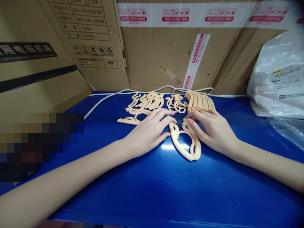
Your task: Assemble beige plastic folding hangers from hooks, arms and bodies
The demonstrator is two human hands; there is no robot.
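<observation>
A beige plastic folding hanger (180, 146) lies on the blue tabletop, its two curved arms folded toward each other around a ring-shaped middle. The fingertips and thumb of my left hand (152, 131) close on the upper end of its left arm. On the other side, my right hand (211, 128) has bent fingers gripping the upper part of the right arm, which they partly cover. Just beyond my left hand are more beige hanger pieces (127, 121), one with a round opening, partly hidden by that hand.
Loose wavy beige pieces (154, 100), hook-like pieces (177, 104) and stacked curved arms (199, 100) lie along the back. A white cable (106, 95) runs behind them. Cardboard boxes (152, 60) stand at the back and left, a plastic-wrapped bundle (277, 79) at right.
</observation>
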